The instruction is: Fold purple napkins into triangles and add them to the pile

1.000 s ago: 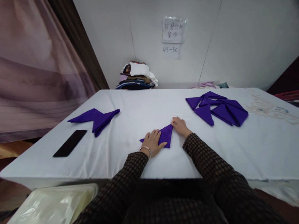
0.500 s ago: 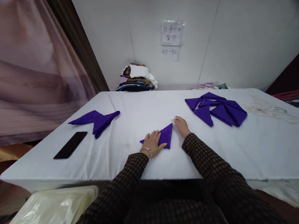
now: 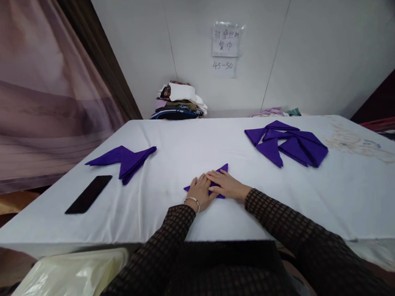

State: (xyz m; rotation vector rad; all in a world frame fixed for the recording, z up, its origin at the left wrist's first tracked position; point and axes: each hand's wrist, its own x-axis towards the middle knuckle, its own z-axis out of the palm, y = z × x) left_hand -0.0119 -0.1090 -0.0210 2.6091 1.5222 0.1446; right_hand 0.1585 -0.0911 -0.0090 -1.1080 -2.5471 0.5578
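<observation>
A folded purple napkin [image 3: 223, 168] lies on the white tablecloth in front of me, mostly covered by both hands. My left hand [image 3: 201, 192] rests flat on its left part, fingers stretched out, a bracelet at the wrist. My right hand [image 3: 230, 185] lies flat across its right part, and its fingertips meet the left hand's fingers. Only the napkin's left point, upper tip and lower right corner show. Further right are several folded purple napkins [image 3: 304, 147], overlapping in a group. On the left lies another purple folded bundle [image 3: 130, 162] with pointed ends.
A black phone-like slab [image 3: 88, 195] lies at the table's left. Stacked clothes [image 3: 178, 99] stand at the back edge by the wall, which bears a handwritten sign [image 3: 225, 40]. Below the front left edge is a pale plastic-covered bin [image 3: 75, 283]. A pink curtain [image 3: 41, 87] hangs at left.
My right hand has moved left from beside the napkin's upper tip, opened out and come down flat on the napkin. The left hand stays on it. The view has shifted slightly.
</observation>
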